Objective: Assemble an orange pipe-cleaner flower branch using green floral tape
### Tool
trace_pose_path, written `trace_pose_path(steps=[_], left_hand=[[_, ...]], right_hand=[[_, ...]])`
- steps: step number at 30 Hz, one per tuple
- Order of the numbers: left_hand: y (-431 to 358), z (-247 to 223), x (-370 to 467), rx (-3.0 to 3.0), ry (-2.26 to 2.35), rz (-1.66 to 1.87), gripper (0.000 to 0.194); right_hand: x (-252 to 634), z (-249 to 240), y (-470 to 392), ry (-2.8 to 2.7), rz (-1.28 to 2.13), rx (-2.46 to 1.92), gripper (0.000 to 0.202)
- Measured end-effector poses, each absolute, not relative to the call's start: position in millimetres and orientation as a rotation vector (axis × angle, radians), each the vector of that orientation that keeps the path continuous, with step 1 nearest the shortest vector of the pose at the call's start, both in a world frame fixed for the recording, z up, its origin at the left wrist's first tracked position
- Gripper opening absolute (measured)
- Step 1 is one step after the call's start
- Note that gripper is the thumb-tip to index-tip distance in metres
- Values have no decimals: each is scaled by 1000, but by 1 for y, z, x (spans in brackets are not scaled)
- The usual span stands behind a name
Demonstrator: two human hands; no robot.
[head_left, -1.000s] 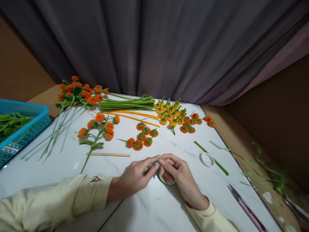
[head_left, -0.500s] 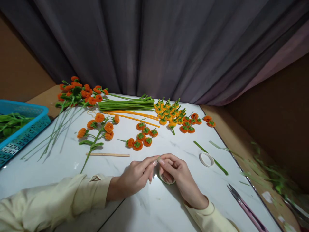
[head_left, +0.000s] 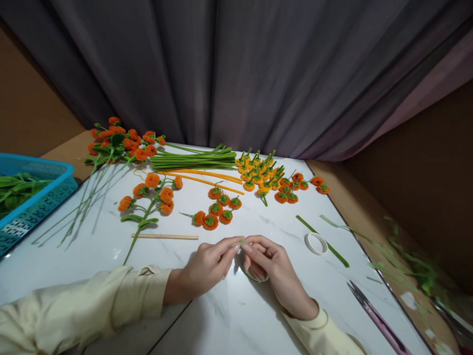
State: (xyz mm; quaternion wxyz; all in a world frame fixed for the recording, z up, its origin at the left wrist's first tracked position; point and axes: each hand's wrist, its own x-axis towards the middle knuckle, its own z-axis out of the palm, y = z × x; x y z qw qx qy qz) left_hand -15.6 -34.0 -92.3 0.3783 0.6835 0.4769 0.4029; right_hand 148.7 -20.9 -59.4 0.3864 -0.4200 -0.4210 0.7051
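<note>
Fingertips together at the centre front, my left hand (head_left: pixel 209 266) and my right hand (head_left: pixel 273 266) both pinch a small pale green strip (head_left: pixel 242 242) that looks like tape. The fingers cover most of it. Under my right hand's curled lower fingers shows the edge of a green-rimmed roll (head_left: pixel 254 279), partly hidden. Just beyond my hands lies a cluster of orange chenille flower heads (head_left: pixel 211 223) with green calyxes. A wooden stick (head_left: pixel 166 237) and an assembled stem of orange flowers (head_left: pixel 146 217) rest to the left.
Along the back are green chenille stems (head_left: pixel 194 159), orange chenille stems (head_left: pixel 207 178), yellow flower heads (head_left: pixel 258 175) and finished flowers (head_left: pixel 118 140). A blue basket (head_left: pixel 55 180) with leaves stands left. On the right lie a white ring (head_left: pixel 316 244), a green strip (head_left: pixel 332 254) and scissors (head_left: pixel 377 315).
My left hand's lower fingers have curled in slightly beneath the pinch. My right hand has hardly moved, and the things on the table lie as before.
</note>
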Motion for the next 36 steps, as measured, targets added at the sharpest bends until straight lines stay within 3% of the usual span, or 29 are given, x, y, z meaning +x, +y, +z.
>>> trace_pose_path(steps=[36], left_hand=[[-31,-85,-16,1936,1174,1060,33]], right_hand=[[147,-55,-21,-1051,1778,-1130,29]])
